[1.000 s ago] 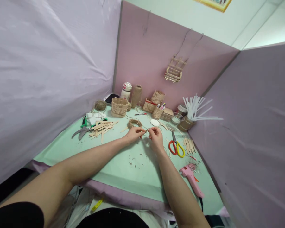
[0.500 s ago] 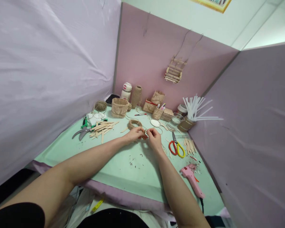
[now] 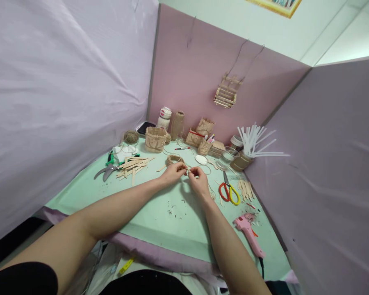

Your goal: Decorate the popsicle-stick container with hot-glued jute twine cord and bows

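Over the middle of the green tabletop (image 3: 160, 213), my left hand (image 3: 174, 172) and my right hand (image 3: 199, 180) face each other with fingertips nearly touching. Both pinch a thin strand of twine (image 3: 188, 168) that shows between them. Just behind my left hand lies a coil of brown twine (image 3: 174, 159). A loose loop of twine curves behind my right hand near a white round disc (image 3: 201, 159). Small dark scraps (image 3: 175, 209) lie on the cloth in front of my hands.
Wooden sticks (image 3: 134, 167) and pruning shears (image 3: 107, 171) lie left. Scissors (image 3: 229, 192) and a pink glue gun (image 3: 249, 234) lie right. A woven basket (image 3: 155, 139), a bottle (image 3: 164, 119) and a pot of white glue sticks (image 3: 242, 160) stand behind.
My fingers have shifted slightly, with the two hands' fingertips a little differently placed around the twine. The rest of the scene stays put.
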`<state>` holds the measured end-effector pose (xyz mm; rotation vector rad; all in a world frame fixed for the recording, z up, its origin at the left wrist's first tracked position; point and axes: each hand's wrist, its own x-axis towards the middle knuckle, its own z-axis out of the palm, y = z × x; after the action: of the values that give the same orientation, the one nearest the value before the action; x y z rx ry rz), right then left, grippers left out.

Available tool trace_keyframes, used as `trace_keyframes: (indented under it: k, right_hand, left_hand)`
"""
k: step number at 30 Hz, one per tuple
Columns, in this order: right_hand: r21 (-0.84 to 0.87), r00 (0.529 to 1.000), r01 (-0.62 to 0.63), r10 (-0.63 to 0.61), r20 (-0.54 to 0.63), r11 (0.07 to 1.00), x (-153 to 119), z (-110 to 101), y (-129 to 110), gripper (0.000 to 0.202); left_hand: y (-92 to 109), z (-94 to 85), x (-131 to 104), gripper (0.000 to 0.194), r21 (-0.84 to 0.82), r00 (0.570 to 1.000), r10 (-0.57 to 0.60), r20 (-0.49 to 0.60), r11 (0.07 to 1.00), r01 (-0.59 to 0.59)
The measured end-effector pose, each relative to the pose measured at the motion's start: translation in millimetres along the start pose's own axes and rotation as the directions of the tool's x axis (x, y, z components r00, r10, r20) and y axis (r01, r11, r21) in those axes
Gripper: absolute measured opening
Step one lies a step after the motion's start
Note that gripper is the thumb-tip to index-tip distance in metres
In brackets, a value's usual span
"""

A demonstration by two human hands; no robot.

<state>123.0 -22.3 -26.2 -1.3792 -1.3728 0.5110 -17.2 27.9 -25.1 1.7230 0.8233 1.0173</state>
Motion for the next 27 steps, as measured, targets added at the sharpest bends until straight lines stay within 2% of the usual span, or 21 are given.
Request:
trace_keyframes:
  k: [7,16,19,22,25,27]
  right_hand:
    - [-0.04,0.998,0.068,-0.068,0.004,0.997,-2.3,-1.6,-2.8,0.018]
    - [-0.013,0.998,0.056,-0.056,0.008,0.998,-4.2,-0.9,-3.4,0.016]
    - [0.037,1.0,0.01,-0.01,0.0,0.999,-3.8,-1.5,-3.8,0.017]
    - [0.118,0.997,-0.082,0.081,0.008,0.99,-0.9,-2.6,-1.5,0.026]
    - [0.224,0.977,-0.212,0.202,0.068,0.951,2.6,-3.0,2.1,0.039]
    - [0.295,0.959,-0.28,0.254,0.124,0.913,3.9,-3.0,3.3,0.04]
  left_hand:
    - [0.4,-1.2,-4.1,0.02,0.217,0.991,0.136,0.001,0.967,-0.133]
    - [3.0,-3.0,-2.1,0.023,0.262,0.989,0.149,0.02,0.953,-0.149]
    - [6.3,-2.9,-2.7,0.023,0.217,0.991,0.132,0.009,0.967,-0.131]
    - [6.4,-3.2,-1.9,0.025,0.145,0.998,0.07,0.012,0.987,-0.071]
    - [3.6,-2.4,-0.4,0.028,0.084,0.999,0.018,0.045,0.996,-0.022]
    - [1.4,-1.3,0.1,0.026,0.06,0.997,0.012,0.075,0.998,-0.017]
